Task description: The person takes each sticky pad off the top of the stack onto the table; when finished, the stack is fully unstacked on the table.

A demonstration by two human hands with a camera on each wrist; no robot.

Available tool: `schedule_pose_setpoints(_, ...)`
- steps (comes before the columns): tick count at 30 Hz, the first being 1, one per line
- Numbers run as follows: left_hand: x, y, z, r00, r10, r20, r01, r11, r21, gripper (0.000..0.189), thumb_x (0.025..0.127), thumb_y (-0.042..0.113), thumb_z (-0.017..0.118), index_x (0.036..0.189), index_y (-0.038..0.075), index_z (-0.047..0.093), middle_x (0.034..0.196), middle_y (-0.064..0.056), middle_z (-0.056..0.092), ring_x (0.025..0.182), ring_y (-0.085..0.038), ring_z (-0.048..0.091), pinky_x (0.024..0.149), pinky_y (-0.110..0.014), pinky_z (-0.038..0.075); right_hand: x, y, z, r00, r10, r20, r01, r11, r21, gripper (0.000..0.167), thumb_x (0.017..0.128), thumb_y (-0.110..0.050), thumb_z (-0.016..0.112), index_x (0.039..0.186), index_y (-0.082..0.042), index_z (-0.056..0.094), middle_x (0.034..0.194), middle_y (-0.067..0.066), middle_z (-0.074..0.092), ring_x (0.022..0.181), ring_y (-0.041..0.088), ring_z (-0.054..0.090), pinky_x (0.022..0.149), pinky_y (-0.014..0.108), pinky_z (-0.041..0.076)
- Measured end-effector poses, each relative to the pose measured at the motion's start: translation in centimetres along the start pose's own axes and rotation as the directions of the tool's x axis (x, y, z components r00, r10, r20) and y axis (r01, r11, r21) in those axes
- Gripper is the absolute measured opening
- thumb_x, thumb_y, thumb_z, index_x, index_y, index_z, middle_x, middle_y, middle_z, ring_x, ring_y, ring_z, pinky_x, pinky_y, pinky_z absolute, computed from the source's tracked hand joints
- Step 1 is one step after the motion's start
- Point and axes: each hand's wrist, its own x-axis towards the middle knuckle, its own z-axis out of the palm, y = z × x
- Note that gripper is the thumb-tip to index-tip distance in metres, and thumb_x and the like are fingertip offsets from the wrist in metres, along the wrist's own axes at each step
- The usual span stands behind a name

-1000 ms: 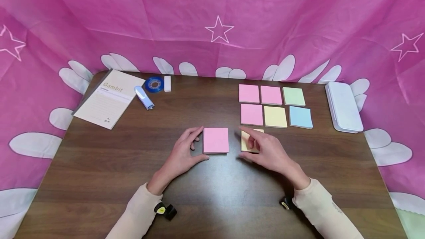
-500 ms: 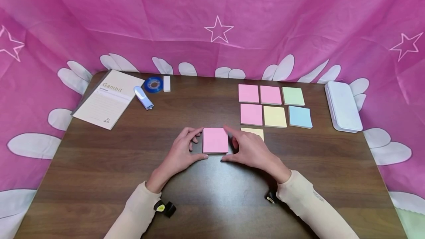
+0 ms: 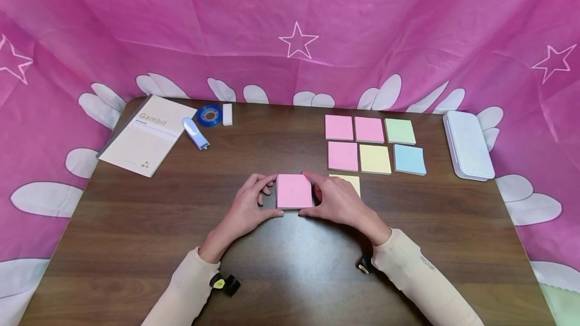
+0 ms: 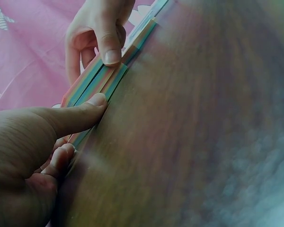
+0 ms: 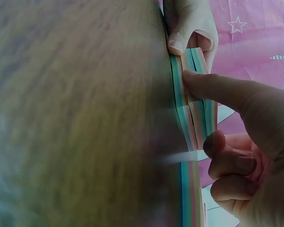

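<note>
A stack of sticky note pads (image 3: 294,191), pink on top, lies on the table in front of the person. The left hand (image 3: 246,205) holds its left side, thumb at the near edge and index finger at the far corner. From the right, the right hand (image 3: 340,202) grips it the same way. Striped edges of the stacked pads (image 4: 87,90) show in the left wrist view, the left thumb (image 4: 78,116) lying along them. In the right wrist view the right thumb (image 5: 217,90) presses the stack's side, its other fingers curled. A yellow pad (image 3: 353,183) is partly hidden behind the right hand.
Pink pads (image 3: 339,128), a green pad (image 3: 400,131), a yellow pad (image 3: 375,159) and a blue pad (image 3: 410,159) lie in two rows. A white case (image 3: 468,145) stands far right; a notebook (image 3: 147,135), light-blue tool (image 3: 196,134), blue tape roll (image 3: 210,115) and white block (image 3: 227,114) lie left.
The right hand has moved left from over the yellow pad to the stack's right side and closed on it. The left hand has stayed at the stack's left side.
</note>
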Motion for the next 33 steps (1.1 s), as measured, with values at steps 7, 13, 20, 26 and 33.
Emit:
schedule_pose_setpoints(7, -0.1, 0.0, 0.0, 1.000, -0.007, -0.003, 0.007, 1.000, -0.006, 0.087, 0.082, 0.019, 0.103, 0.157, 0.007, 0.061, 0.127, -0.007, 0.058, 0.090, -0.018, 0.054, 0.078, -0.030, 0.047, -0.6, -0.4, -1.6, 0.998, 0.054, 0.020, -0.055, 0.996, 0.071, 0.085, 0.077, -0.043, 0.103, 0.147, -0.014, 0.066, 0.073, -0.005, 0.056, 0.063, 0.008, 0.045, 0.057, 0.028, 0.035)
schedule_pose_setpoints(13, -0.2, 0.0, 0.1, 1.000, -0.001, -0.001, 0.001, 1.000, -0.003, 0.088, 0.082, 0.020, 0.102, 0.159, 0.007, 0.060, 0.128, -0.007, 0.058, 0.090, -0.017, 0.053, 0.077, -0.030, 0.047, -2.4, 1.1, -3.6, 0.993, 0.114, -0.004, -0.113, 0.990, 0.084, 0.088, 0.078, -0.039, 0.104, 0.152, -0.012, 0.064, 0.073, -0.001, 0.056, 0.064, 0.009, 0.043, 0.060, 0.029, 0.034)
schedule_pose_setpoints(20, -0.3, -0.1, 0.1, 0.999, 0.030, -0.013, -0.030, 0.999, -0.013, 0.088, 0.082, 0.018, 0.102, 0.158, 0.006, 0.060, 0.127, -0.008, 0.059, 0.089, -0.016, 0.053, 0.079, -0.031, 0.047, -5.7, 4.4, -5.8, 0.988, 0.150, -0.046, -0.146, 0.987, 0.067, 0.085, 0.080, -0.035, 0.103, 0.152, -0.014, 0.063, 0.076, -0.005, 0.051, 0.065, 0.008, 0.041, 0.060, 0.029, 0.033)
schedule_pose_setpoints(26, -0.3, -0.2, 0.1, 0.999, 0.041, -0.014, -0.042, 0.999, -0.020, 0.087, 0.083, 0.018, 0.101, 0.159, 0.005, 0.059, 0.128, -0.008, 0.059, 0.089, -0.016, 0.053, 0.079, -0.031, 0.047, -8.5, 6.6, -7.6, 0.983, 0.179, -0.040, -0.177, 0.982, 0.063, 0.085, 0.081, -0.029, 0.103, 0.153, -0.012, 0.062, 0.078, -0.006, 0.049, 0.065, 0.008, 0.040, 0.059, 0.028, 0.032)
schedule_pose_setpoints(33, -0.3, -0.2, 0.1, 0.999, 0.042, -0.011, -0.042, 0.999, -0.021, 0.087, 0.083, 0.017, 0.101, 0.158, 0.005, 0.060, 0.129, -0.009, 0.059, 0.091, -0.016, 0.053, 0.081, -0.031, 0.047, -10.8, 8.8, -9.1, 0.978, 0.207, -0.014, -0.206, 0.978, 0.033, 0.087, 0.081, -0.028, 0.102, 0.155, -0.010, 0.060, 0.076, -0.006, 0.047, 0.064, 0.006, 0.039, 0.058, 0.027, 0.031)
